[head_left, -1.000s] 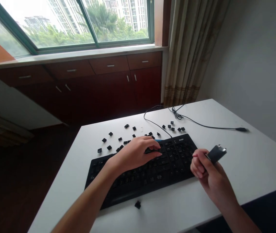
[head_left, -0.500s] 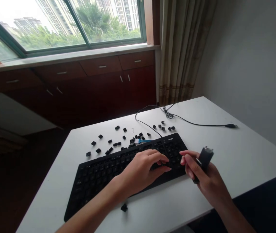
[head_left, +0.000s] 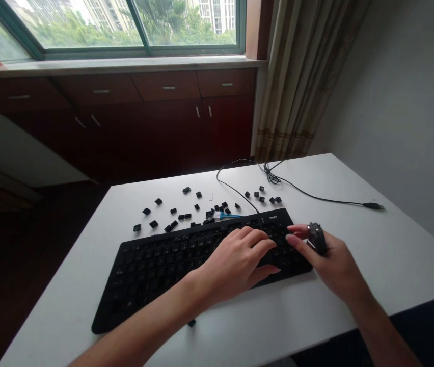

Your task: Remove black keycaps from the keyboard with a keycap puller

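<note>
Far left: bare white surface [head_left: 68, 285] running out to its left edge, with dark floor beyond. Black keyboard [head_left: 156, 265] lying at a slant, its left corner low and close to the near edge, its right end farther back. Behind it, loose black keycaps [head_left: 152, 224] scattered over the surface in a band, well apart from each other on the left, thicker toward the middle. One lone keycap [head_left: 191, 322] just in front of the keyboard, near the left forearm. Small blue brush [head_left: 226, 215] just behind the keyboard's back edge, among the caps. Left hand [head_left: 236, 262] resting on the keyboard's right half, fingers curled down onto the keys, empty as far as can be seen. Black cable [head_left: 297, 189] looping from behind the keyboard across to a USB plug [head_left: 372, 206] near the right edge. Right hand [head_left: 331, 262] just beside the left, over the keyboard's right end, fingers closed around a small dark tool [head_left: 316, 237] that points upward. Right of it, plenty of bare surface out to the right and near edges; grey wall beyond.
</note>
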### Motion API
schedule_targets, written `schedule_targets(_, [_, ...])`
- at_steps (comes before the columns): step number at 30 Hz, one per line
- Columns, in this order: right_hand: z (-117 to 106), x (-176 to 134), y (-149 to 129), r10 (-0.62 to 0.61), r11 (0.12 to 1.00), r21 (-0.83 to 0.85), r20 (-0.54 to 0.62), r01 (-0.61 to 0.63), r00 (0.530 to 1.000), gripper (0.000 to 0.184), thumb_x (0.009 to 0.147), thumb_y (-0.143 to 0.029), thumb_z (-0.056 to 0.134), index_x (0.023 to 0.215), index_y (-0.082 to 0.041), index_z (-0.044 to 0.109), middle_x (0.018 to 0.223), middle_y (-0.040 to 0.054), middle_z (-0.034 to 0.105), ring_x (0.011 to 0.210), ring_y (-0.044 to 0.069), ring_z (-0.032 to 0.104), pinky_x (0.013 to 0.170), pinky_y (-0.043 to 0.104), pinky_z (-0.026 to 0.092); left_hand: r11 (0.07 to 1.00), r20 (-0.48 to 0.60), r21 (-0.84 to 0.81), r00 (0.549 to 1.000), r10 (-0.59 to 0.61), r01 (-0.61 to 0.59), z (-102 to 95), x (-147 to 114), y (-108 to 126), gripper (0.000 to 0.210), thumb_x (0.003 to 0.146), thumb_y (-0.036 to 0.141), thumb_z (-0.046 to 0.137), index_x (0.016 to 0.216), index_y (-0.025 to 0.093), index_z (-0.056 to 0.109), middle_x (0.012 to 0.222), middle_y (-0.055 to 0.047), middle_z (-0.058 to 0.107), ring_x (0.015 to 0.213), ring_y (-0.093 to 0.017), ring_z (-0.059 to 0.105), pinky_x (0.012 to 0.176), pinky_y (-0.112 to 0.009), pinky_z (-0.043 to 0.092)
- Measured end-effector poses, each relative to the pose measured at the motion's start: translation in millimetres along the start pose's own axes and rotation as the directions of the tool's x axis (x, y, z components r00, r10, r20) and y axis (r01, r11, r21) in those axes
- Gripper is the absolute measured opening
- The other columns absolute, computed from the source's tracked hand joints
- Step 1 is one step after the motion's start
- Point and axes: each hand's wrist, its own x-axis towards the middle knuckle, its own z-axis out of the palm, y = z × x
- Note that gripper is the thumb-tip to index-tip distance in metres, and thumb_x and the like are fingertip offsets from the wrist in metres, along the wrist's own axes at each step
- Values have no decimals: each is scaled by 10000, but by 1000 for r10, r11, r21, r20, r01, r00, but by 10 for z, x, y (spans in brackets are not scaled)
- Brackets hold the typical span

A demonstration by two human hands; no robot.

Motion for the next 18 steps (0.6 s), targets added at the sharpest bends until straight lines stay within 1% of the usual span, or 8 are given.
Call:
schedule_targets(1, [-48,82,26,10,999,-51,-19,-11,1000,386,807,-556,737,1027,-240,751,997,54,768,952,271,710,809,356,557,1000,23,30,1000,-7,6,9,-13,-9,381,978,465,574,1238,189,608,1216,-97,658,1072,-256,609,926,-425,529])
schedule_targets(2, [-85,158,46,14,996,-93,-15,-15,1000,387,807,-567,730,1011,-239,753,1000,56,767,962,277,705,817,366,550,999,42,54,999,-8,6,20,-28,-15,372,981,472,564,1215,188,621,1221,-95,651,1072,-260,603,924,-432,526])
schedule_targets(4, [-117,272,69,1,988,-154,26,3,1000,382,825,-576,704,985,-232,750,979,55,763,932,270,700,812,369,536,996,62,90,998,1,-6,44,-56,-17,376,989,487,539,1188,182,633,1236,-97,636,1085,-268,590,926,-448,516])
schedule_targets(6, [-94,326,71,-40,982,-181,67,51,997,377,847,-572,677,976,-224,743,958,55,754,889,251,692,798,358,526,993,62,117,998,18,-25,72,-74,-7,396,997,499,512,1189,174,631,1255,-108,623,1116,-283,574,942,-464,502])
schedule_targets(9, [-5,316,67,-86,973,-207,86,102,993,380,882,-566,631,969,-210,732,950,57,738,877,232,683,786,339,514,989,39,143,999,38,-43,106,-81,10,425,1006,513,477,1176,154,631,1283,-138,608,1171,-307,551,976,-482,480])
schedule_targets(12, [68,280,92,-94,962,-251,59,106,994,405,913,-580,582,941,-200,718,932,64,714,869,229,677,782,336,506,986,22,155,998,57,-59,118,-79,9,431,1002,509,487,1187,144,620,1309,-156,593,1206,-318,537,1002,-488,468])
schedule_targets(15, [95,269,130,-139,946,-293,24,140,990,405,924,-589,563,882,-207,688,933,64,681,859,223,660,787,336,495,987,32,155,998,48,-53,109,-91,-11,436,1001,504,489,1229,149,598,1327,-148,583,1217,-319,535,1011,-489,465])
schedule_targets(18, [91,269,129,-175,934,-312,21,173,984,382,932,-578,561,842,-217,649,927,51,653,845,209,641,784,333,483,988,38,151,999,24,-29,92,-119,-39,439,1005,497,481,1261,154,580,1345,-135,571,1225,-317,528,1017,-492,462])
